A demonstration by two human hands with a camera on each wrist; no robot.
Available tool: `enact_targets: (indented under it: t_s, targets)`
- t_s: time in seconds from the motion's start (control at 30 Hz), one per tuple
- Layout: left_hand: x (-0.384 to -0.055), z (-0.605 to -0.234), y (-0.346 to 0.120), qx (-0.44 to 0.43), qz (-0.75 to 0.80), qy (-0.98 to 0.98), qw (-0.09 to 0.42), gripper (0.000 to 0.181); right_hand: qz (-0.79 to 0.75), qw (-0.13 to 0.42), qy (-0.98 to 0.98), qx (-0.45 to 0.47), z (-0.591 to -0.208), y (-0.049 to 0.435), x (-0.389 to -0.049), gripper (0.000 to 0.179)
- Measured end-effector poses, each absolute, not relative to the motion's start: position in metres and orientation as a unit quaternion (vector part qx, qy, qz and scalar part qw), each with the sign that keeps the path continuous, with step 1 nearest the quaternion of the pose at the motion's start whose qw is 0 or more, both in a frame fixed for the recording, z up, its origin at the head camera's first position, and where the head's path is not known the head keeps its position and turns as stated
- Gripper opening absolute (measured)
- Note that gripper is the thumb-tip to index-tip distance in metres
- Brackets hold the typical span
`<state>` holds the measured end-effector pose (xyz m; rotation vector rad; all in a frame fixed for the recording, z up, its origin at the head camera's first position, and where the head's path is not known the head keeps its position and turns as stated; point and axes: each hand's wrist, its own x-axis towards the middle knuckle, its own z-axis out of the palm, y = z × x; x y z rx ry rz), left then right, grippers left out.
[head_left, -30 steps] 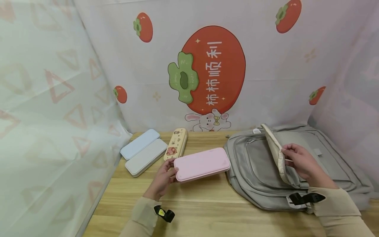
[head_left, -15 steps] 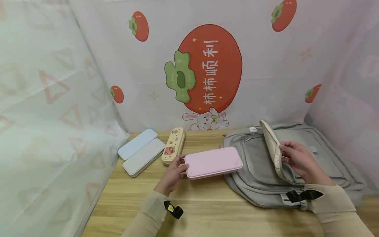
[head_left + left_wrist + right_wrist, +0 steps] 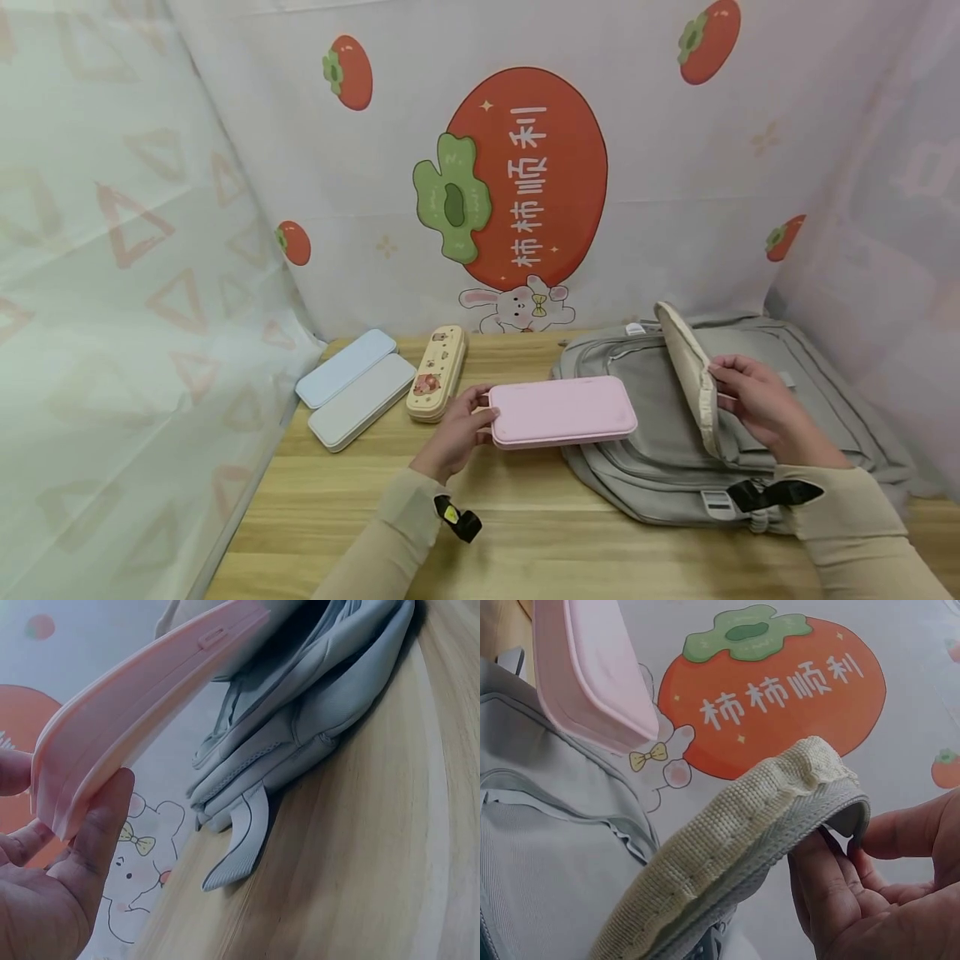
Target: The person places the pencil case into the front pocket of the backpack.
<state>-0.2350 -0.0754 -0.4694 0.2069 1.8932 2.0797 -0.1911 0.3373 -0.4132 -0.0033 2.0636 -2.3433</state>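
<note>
My left hand point(image 3: 459, 429) pinches the left end of a pink pencil case point(image 3: 562, 410), thumb on one side and fingers on the other. The case is held above the table, its right end overlapping the near-left part of a grey backpack point(image 3: 645, 392) in the head view. In the left wrist view the pencil case point(image 3: 142, 705) looks tilted, with a small latch on its side. My right hand point(image 3: 753, 404) grips the cream-edged flap point(image 3: 686, 367) of the backpack's front pocket and holds it raised. The right wrist view shows thumb and fingers around the flap's edge point(image 3: 742, 817).
At the left of the wooden table point(image 3: 360, 517) lie a light blue case point(image 3: 347, 367) and a grey-white case point(image 3: 363, 402), side by side. A yellow pencil case point(image 3: 437, 371) with cartoon prints lies right of them. A printed cloth point(image 3: 660, 242) stands behind.
My left hand has carried the pink pencil case to the right, over the backpack's edge. The right hand keeps the flap raised. The whole head view has shifted slightly.
</note>
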Motion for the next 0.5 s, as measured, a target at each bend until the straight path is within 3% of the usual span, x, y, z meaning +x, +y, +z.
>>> enact_targets:
  t_s: [0.5]
  targets:
    - [-0.24, -0.469, -0.037, 0.096, 0.731, 0.653, 0.175, 0.04, -0.766, 0.012, 0.642, -0.004, -0.411, 0.344, -0.191, 0.023]
